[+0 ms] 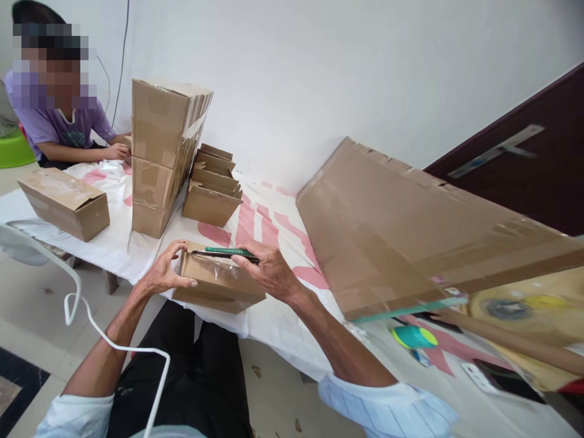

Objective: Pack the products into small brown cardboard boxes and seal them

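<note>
One small cardboard box sits at the desk's near edge. left hand: fingers wrapped round the box's left end. right hand: fingers closed on green-handled tool, which lies along the box top.

No readable text, red lettering on white table cover partly hidden, illegible

Tip of the green-handled tool, perhaps a knife, hidden under the right hand.

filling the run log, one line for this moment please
left hand: grips small brown cardboard box | right hand: holds slim green-handled tool across box top
</note>
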The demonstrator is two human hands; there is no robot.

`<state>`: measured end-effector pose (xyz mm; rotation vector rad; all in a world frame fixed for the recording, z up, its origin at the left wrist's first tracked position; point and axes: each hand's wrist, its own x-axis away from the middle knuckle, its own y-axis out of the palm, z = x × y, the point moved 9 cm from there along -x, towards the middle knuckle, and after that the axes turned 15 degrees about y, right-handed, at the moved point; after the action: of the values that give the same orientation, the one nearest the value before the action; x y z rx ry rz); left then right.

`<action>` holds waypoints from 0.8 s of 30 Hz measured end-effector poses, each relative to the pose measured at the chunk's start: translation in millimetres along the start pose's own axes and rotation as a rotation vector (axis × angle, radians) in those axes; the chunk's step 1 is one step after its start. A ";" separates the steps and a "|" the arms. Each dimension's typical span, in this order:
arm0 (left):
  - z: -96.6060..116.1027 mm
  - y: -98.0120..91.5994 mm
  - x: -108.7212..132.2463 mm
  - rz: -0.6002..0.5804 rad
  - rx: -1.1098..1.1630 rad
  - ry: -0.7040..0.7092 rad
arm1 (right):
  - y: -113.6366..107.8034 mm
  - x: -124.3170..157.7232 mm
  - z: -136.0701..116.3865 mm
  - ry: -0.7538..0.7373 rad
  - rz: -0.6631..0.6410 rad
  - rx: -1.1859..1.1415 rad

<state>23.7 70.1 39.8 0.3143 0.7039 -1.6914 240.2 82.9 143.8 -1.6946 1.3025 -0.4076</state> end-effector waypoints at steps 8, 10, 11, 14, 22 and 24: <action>1.7 0.1 0.8 -0.005 -0.005 -0.006 | 4.3 -8.2 -11.7 -0.045 -0.019 0.097; 1.7 0.0 0.7 -0.005 -0.012 -0.006 | 6.6 -11.0 -15.4 -0.062 -0.026 0.140; 1.4 0.0 0.6 -0.005 -0.012 -0.007 | 7.6 -12.6 -17.0 -0.072 -0.027 0.166; 0.2 0.3 0.4 -0.009 -0.001 -0.008 | 10.6 -17.9 -22.0 -0.115 -0.055 0.249; -0.2 -1.9 -1.6 -0.007 -0.024 0.022 | 5.5 -28.5 -31.9 -0.154 -0.247 0.415; -0.8 -2.4 -2.5 -0.009 -0.029 0.031 | 1.8 -27.9 -32.1 -0.135 -0.285 0.465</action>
<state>21.9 72.8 41.2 0.3183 0.7534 -1.6860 205.3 92.7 166.2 -1.4785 0.7904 -0.6915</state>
